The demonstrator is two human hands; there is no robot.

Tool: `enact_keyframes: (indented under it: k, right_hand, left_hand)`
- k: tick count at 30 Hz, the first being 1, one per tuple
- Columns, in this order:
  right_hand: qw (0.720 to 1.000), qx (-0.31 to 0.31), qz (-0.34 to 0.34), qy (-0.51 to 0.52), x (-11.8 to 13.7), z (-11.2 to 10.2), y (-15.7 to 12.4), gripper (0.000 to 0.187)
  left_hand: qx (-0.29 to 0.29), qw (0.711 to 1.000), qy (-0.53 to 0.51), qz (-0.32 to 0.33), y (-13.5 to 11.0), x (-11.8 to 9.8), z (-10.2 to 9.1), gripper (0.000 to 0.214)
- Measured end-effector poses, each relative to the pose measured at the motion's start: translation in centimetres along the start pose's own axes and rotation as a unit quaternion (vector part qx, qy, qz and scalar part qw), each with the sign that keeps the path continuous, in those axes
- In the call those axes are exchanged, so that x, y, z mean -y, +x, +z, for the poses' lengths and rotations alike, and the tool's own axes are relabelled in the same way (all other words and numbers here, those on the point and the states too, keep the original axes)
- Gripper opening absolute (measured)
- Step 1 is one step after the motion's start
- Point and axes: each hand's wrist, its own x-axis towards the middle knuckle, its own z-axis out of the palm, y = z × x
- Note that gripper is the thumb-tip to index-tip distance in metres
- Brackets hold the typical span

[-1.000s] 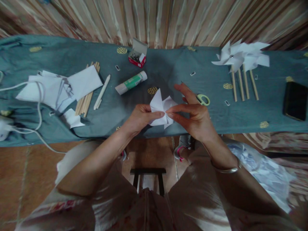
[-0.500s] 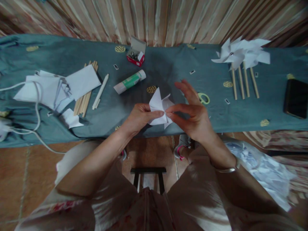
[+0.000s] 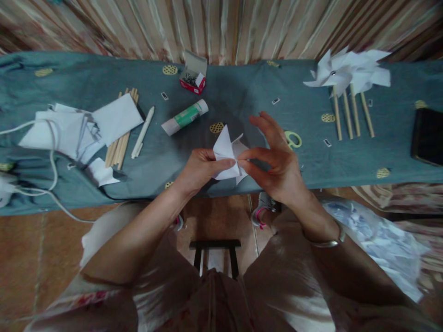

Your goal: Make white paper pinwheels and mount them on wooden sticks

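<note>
I hold a folded white paper pinwheel (image 3: 226,152) over the near edge of a table draped in blue-grey cloth (image 3: 242,92). My left hand (image 3: 200,169) pinches its centre from the left with thumb and fingers closed. My right hand (image 3: 277,161) pinches the same centre from the right with thumb and forefinger, its other fingers raised and spread. Yellow-handled scissors (image 3: 293,139) lie just behind my right hand. A glue stick (image 3: 185,117) lies behind my left hand.
A small red box of pins (image 3: 193,76) stands at the back. Wooden sticks (image 3: 122,133), white paper sheets (image 3: 83,127) and a white pen (image 3: 142,131) lie at left with a white cable (image 3: 51,161). Finished pinwheels on sticks (image 3: 349,87) and a black phone (image 3: 427,136) lie at right.
Both hands keep their pinch on the paper pinwheel; the view has shifted slightly, and my right hand's raised fingers have moved a little.
</note>
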Motion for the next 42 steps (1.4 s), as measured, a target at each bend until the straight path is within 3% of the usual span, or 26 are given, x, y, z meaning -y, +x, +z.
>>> enact_keyframes:
  k: [5, 13, 20, 27, 33, 42]
  right_hand:
    - [1.0, 0.0, 0.007, 0.0, -0.13, 0.09, 0.18, 0.014]
    - [0.999, 0.011, 0.027, -0.021, 0.42, 0.03, 0.34, 0.017]
    - [0.999, -0.003, -0.016, -0.045, 0.26, 0.07, 0.43, 0.011]
    - [0.999, 0.007, 0.002, -0.041, 0.45, 0.05, 0.38, 0.019]
    - [0.994, -0.022, -0.072, -0.083, -0.25, 0.21, 0.09, 0.015]
    - [0.993, -0.001, -0.05, -0.104, -0.3, 0.31, 0.07, 0.015]
  left_hand:
    - [-0.013, 1.0, 0.013, -0.017, -0.2, -0.23, 0.13, 0.015]
    - [-0.009, 1.0, 0.022, 0.01, -0.3, -0.18, 0.18, 0.014]
    - [-0.025, 0.999, 0.035, 0.013, -0.28, -0.18, 0.14, 0.014]
    - [-0.027, 0.999, 0.022, 0.033, -0.25, -0.05, 0.18, 0.015]
    - [-0.043, 0.998, 0.024, 0.042, -0.1, 0.1, 0.1, 0.017]
    - [-0.036, 0.998, 0.03, 0.043, -0.19, 0.3, 0.02, 0.018]
